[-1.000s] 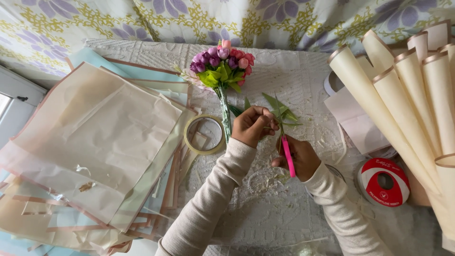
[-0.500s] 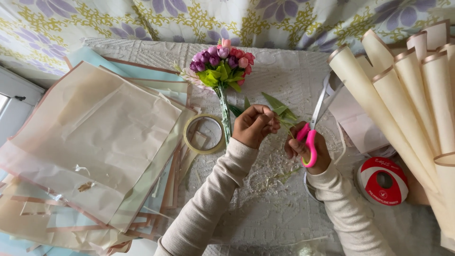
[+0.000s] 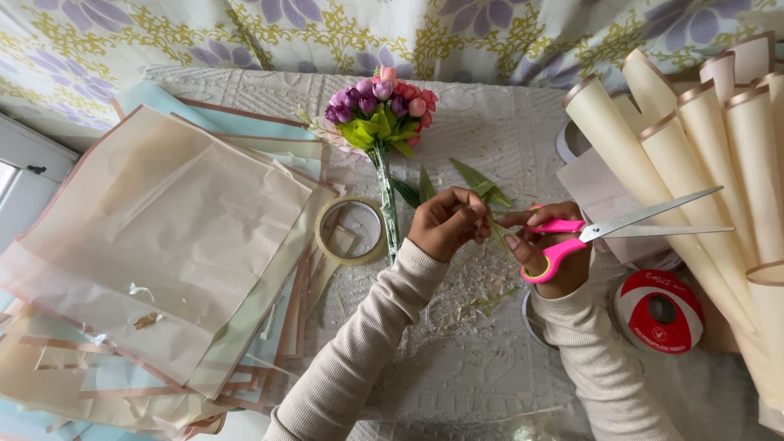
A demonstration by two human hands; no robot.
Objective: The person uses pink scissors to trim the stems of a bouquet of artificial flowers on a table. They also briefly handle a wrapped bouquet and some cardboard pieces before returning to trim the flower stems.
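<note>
L hand (image 3: 447, 222) grip pinches green leaf sprig (image 3: 483, 188); R hand (image 3: 555, 249) grip clenched on pink-handled scissors (image 3: 621, 229), blades open, pointing away from sprig; tape roll (image 3: 349, 230) left of L grip

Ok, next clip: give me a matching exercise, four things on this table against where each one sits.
Things:
1. scissors
2. tape roll
3. red ribbon spool
4. leafy stem

Places:
A. pinched in the left hand
B. flat beside the bouquet stalk
C. in the right hand, blades open
D. by the paper cones, near the right wrist

Pairs: 1-C, 2-B, 3-D, 4-A
</note>
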